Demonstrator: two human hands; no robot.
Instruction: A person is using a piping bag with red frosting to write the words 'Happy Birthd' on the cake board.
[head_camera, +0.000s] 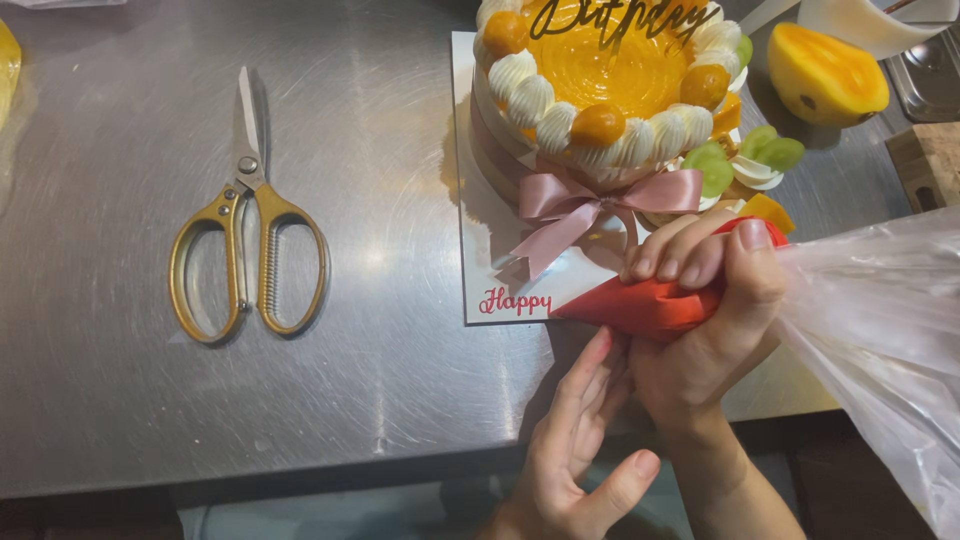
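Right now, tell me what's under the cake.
The cake sits on a white square board with red piped lettering, on the steel table. The board's right side is hidden by the right hand and piping bag.

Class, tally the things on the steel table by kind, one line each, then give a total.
Cake: 1
Cake board: 1
Scissors: 1
Piping bag: 1
Cut mango piece: 1
Wooden block: 1
Total: 6

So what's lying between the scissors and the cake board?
Nothing: in the head view, only bare steel table separates the gold-handled scissors from the white cake board.
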